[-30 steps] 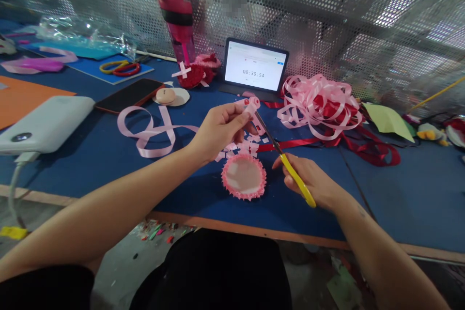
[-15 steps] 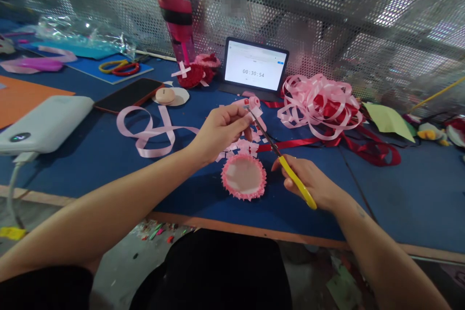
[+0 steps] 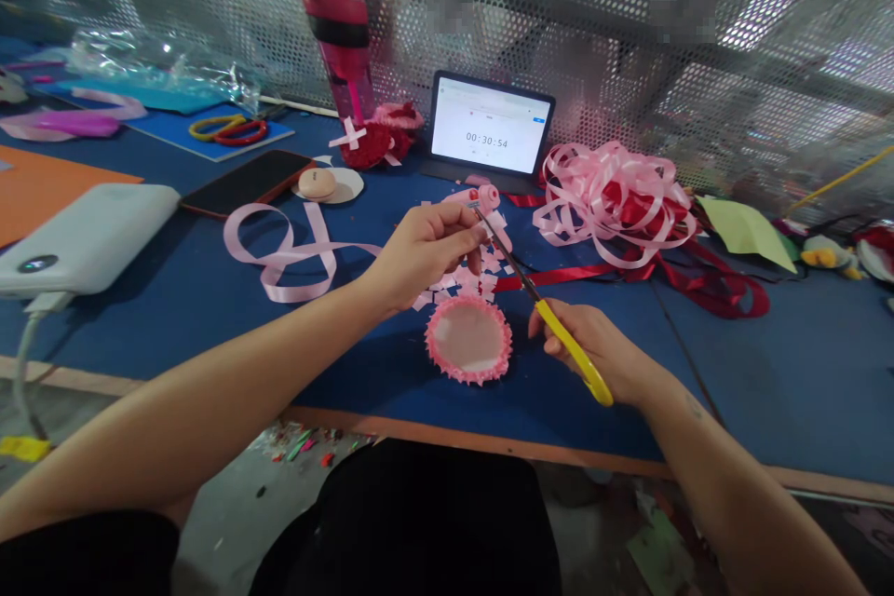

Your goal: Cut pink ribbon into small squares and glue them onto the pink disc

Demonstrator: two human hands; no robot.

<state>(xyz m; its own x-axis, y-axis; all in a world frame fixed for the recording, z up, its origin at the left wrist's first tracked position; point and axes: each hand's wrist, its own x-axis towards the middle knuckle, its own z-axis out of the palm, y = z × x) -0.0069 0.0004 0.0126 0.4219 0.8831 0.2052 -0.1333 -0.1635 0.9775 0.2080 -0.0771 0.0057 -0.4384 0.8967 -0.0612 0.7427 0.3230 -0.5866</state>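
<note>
My left hand (image 3: 437,247) is closed in a pinch on the end of a pink ribbon (image 3: 318,253), which trails left across the table in loops. In my right hand (image 3: 601,349) are yellow-handled scissors (image 3: 569,345), their blades pointing up and left to the left fingertips. Small cut pieces of pink ribbon (image 3: 467,282) lie in a heap beneath the left hand. Just in front of the heap rests a round disc (image 3: 469,342) with a frilled pink edge. A pink glue gun-like object (image 3: 489,197) is partly hidden behind my left hand.
Behind stand a tablet (image 3: 493,123) showing a timer and a pink bottle (image 3: 342,47). Tangled pink ribbon (image 3: 615,205) lies back right, with red ribbon (image 3: 726,289) beside it. To the left are a phone (image 3: 248,183), a white power bank (image 3: 90,237) and more scissors (image 3: 227,128).
The small ribbon end that stuck out past my left fingertips has dropped lower beside the blades. The scissors have shifted very slightly; both hands otherwise stay in place.
</note>
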